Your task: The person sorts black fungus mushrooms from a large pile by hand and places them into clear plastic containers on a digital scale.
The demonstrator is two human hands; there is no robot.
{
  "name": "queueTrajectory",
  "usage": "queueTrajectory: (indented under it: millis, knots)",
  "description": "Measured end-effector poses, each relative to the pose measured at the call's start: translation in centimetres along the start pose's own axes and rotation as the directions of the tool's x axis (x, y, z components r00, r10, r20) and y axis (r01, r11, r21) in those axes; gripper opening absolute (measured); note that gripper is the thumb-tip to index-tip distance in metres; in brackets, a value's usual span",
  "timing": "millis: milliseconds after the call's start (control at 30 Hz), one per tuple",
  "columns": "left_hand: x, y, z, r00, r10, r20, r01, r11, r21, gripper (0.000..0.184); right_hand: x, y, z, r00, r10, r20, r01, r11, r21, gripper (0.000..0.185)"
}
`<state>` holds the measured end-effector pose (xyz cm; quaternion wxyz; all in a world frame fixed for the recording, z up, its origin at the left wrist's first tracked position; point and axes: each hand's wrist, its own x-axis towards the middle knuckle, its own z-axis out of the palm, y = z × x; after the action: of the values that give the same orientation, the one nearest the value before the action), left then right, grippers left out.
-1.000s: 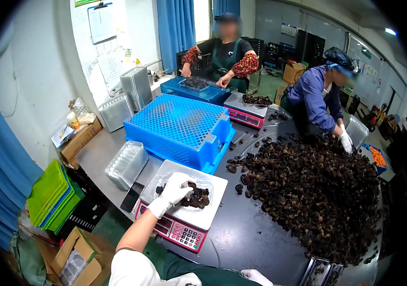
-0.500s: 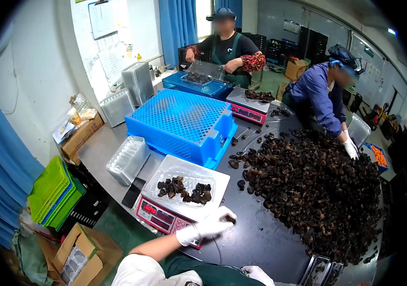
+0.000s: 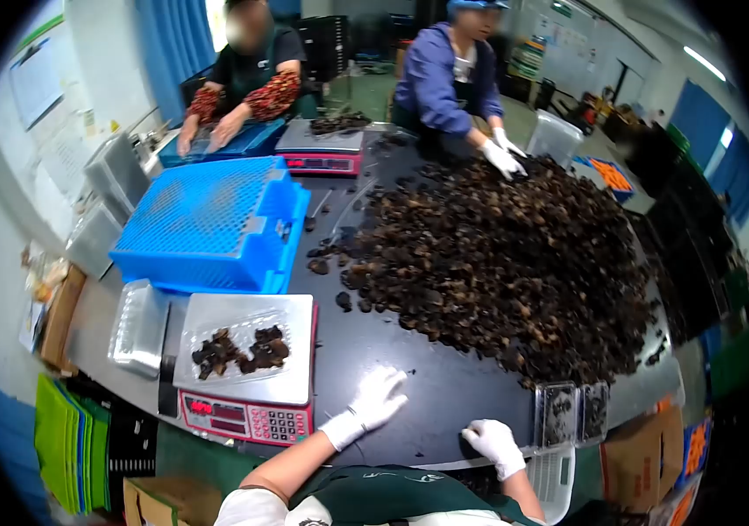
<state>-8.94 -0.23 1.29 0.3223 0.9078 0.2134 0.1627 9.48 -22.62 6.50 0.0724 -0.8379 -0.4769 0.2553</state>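
Left hand (image 3: 376, 400) near red scale (image 3: 278, 425); lit display digits (image 3: 202, 408) illegible.

1 head-worn camera gives the view, looking from above the near edge of the worktop (image 3: 444, 368), forward and steeply down. The wearer's apron (image 3: 392, 491), left hand (image 3: 379, 399), right hand (image 3: 497, 443) and the nearer scale (image 3: 287, 425), all by that edge, are closest, while a person in purple (image 3: 440, 83) and a person with patterned sleeves (image 3: 256, 74) stand farther off, past the far edge. The wide lens bows the worktop's edges and reaches a ceiling light (image 3: 705, 63) behind.
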Motion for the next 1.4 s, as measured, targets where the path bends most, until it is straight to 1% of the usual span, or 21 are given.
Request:
queueTrajectory:
  millis: [100,267,333,367,400,467,533,600,633,700,767,833,900,967,1000,1100,1167,1233,1300,1367,1400]
  knots:
    - [2.6,-3.3,1.2,0.986,-0.01,-0.165,0.085,0.887,0.454,0.063,0.0,-1.5,0.9,0.992,-0.095,0.081,0.085,0.989,0.122,0.032]
    - [3.2,1.8,3.4,0.984,0.066,0.166,-0.117,0.94,0.321,0.062,-1.9,0.1,1.2,0.997,-0.05,-0.057,0.06,0.979,0.195,0.029]
    - [0.9,6.6,5.7,0.812,0.521,0.262,-0.569,0.807,0.158,0.05,-2.6,1.9,1.1,0.982,0.011,-0.189,0.026,0.98,0.195,0.026]
    - [1.7,11.7,4.7,0.514,0.381,0.768,-0.543,0.838,-0.052,0.052,-3.0,2.8,1.2,0.956,0.039,-0.291,0.023,0.978,0.209,0.024]
    - [-2.3,9.6,9.7,0.443,0.74,0.506,-0.732,0.624,-0.272,0.048,-3.3,3.2,0.6,0.94,0.078,-0.332,-0.003,0.976,0.218,0.021]
    - [-5.3,7.2,15.2,0.433,0.894,0.118,-0.845,0.448,-0.294,0.05,-4.3,3.5,-0.6,0.898,0.134,-0.419,-0.039,0.973,0.229,0.017]
    - [-0.4,10.0,5.7,0.605,0.73,0.319,-0.682,0.681,-0.265,0.043,-5.4,4.3,-0.7,0.869,0.161,-0.467,-0.052,0.97,0.238,0.013]
    - [4.1,8.8,0.9,0.741,0.245,0.625,-0.368,0.927,0.074,0.037,-6.2,5.0,0.0,0.846,0.191,-0.497,-0.068,0.964,0.256,0.011]
    - [4.2,7.1,0.2,0.925,0.083,0.371,-0.208,0.928,0.309,0.045,-6.6,5.0,0.4,0.84,0.217,-0.498,-0.088,0.959,0.269,0.01]
    - [3.3,-1.0,3.3,0.997,0.081,-0.003,-0.067,0.845,0.531,0.057,-7.3,4.9,1.6,0.806,0.228,-0.546,-0.09,0.959,0.269,0.008]
    - [2.1,0.3,4.5,0.987,0.062,0.149,-0.13,0.856,0.5,0.063,-7.9,4.5,2.1,0.817,0.246,-0.522,-0.086,0.947,0.31,0.007]
    - [2.4,8.0,3.2,0.842,0.03,0.539,-0.214,0.935,0.282,0.07,-8.5,3.9,2.4,0.8,0.245,-0.547,-0.04,0.932,0.359,0.005]
    - [-0.2,12.7,6.1,0.526,0.383,0.76,-0.531,0.845,-0.058,0.056,-9.0,3.5,2.7,0.791,0.253,-0.557,-0.053,0.936,0.349,0.005]
    - [-6.4,11.2,12.6,0.311,0.871,0.38,-0.819,0.449,-0.358,0.041,-9.7,3.4,3.0,0.796,0.282,-0.536,-0.057,0.916,0.398,0.006]
    - [-7.9,9.8,14.3,0.292,0.843,0.452,-0.645,0.523,-0.558,0.038,-10.1,3.3,2.8,0.786,0.292,-0.545,-0.069,0.917,0.393,0.007]
    - [-2.3,12.7,6.9,0.505,0.693,0.514,-0.516,0.72,-0.464,0.033,-11.6,4.0,3.0,0.778,0.333,-0.533,-0.128,0.914,0.385,0.009]
    - [2.7,12.6,2.1,0.688,0.347,0.637,-0.543,0.829,0.136,0.03,-12.2,4.4,3.5,0.761,0.358,-0.541,-0.149,0.908,0.391,0.009]
    - [3.9,4.6,1.8,0.951,0.214,0.225,-0.3,0.819,0.489,0.047,-12.8,4.6,3.8,0.749,0.377,-0.545,-0.166,0.903,0.397,0.01]
    - [4.5,-0.2,3.2,0.994,0.112,-0.005,-0.082,0.755,0.651,0.057,-12.8,4.3,3.5,0.776,0.365,-0.515,-0.151,0.899,0.411,0.006]
    - [4.3,0.6,5.3,0.993,0.085,0.076,-0.114,0.803,0.585,0.064,-12.4,4.0,3.3,0.773,0.359,-0.524,-0.134,0.898,0.418,0.007]
    - [4.6,4.7,5.8,0.945,-0.004,0.328,-0.162,0.863,0.478,0.073,-12.1,3.8,3.3,0.762,0.344,-0.549,-0.104,0.902,0.419,0.008]
